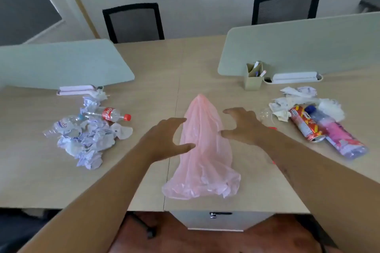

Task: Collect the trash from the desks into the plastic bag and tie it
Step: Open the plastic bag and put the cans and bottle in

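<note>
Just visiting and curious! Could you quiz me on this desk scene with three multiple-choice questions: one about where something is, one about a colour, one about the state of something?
1. Where does the Coca-Cola bottle lie?
A. In the left trash pile
B. Inside the bag
C. In the pen holder

2. What colour is the plastic bag?
A. Black
B. Pink
C. Green

3. What state is the bag in?
A. Tied shut
B. Full and standing up
C. Flat and untied on the desk

Answers:
1 A, it rests among crumpled paper on the left.
2 B, it is translucent pink.
3 C, it lies limp between the open left hand and right hand.
</note>
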